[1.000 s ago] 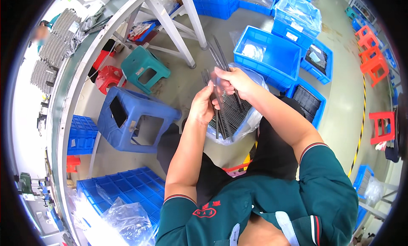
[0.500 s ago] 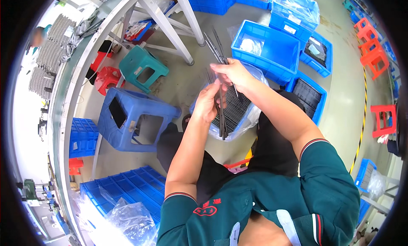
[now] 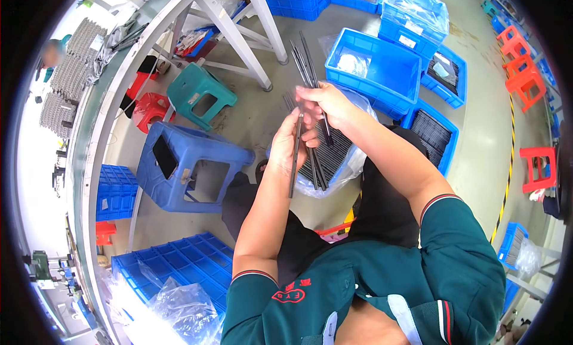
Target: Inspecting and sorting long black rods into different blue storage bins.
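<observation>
Black, thin strips (image 3: 311,76) stand in a loose bundle in front of the person's chest, held above a lined blue bin (image 3: 334,151) that rests on the lap. Both forearms rise from the lower edge and bend inward so the hands meet over that bin. The right hand (image 3: 325,103) is clenched around the bundle near its middle, palm turned toward the left, with the upper ends fanning out past the knuckles and the lower ends dropping toward the bin. The left hand (image 3: 286,145) sits just below and to the left of it, fingers pinching a single strip (image 3: 295,157) that hangs nearly upright beside the bin; how many fingers are on it is hard to make out. More black strips lie packed inside the bin's clear plastic liner. Left of the bin stands a blue stool (image 3: 185,172), and beyond it a green stool (image 3: 200,94). An open blue crate (image 3: 373,70) lies just beyond the bin.
</observation>
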Demonstrator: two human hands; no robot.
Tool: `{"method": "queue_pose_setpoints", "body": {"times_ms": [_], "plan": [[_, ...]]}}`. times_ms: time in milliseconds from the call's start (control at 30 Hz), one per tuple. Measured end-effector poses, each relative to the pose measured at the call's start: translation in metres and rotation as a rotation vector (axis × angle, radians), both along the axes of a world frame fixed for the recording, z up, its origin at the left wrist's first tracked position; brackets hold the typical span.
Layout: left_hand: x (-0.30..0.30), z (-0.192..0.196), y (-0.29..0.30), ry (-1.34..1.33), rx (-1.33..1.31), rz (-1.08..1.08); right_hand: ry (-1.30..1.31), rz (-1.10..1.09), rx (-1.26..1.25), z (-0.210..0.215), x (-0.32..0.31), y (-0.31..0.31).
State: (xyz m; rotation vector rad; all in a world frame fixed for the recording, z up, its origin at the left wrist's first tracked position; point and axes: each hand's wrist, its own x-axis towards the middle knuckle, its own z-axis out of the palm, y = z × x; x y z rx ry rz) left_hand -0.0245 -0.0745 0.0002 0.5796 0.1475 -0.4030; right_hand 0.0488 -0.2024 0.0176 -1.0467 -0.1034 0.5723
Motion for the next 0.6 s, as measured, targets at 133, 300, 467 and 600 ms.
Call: {"method": "queue_pose_setpoints", "body": {"times_ms": [133,300,467,600], "plan": [[0.000,0.004,-0.003,-0.003,0.024,-0.027,0.001,-0.048,0.004,-0.001,0.001,0.001],[-0.002,0.004,0.000,-0.014,0.064,-0.041,-0.024,-0.110,-0.045,0.005,-0.001,0.005],[-0.016,0.011,0.000,-0.072,0.170,-0.068,-0.068,-0.129,-0.026,0.009,0.010,-0.009],[-0.018,0.011,-0.001,-0.088,0.293,-0.012,-0.070,-0.136,-0.081,0.015,0.002,-0.008]]}}
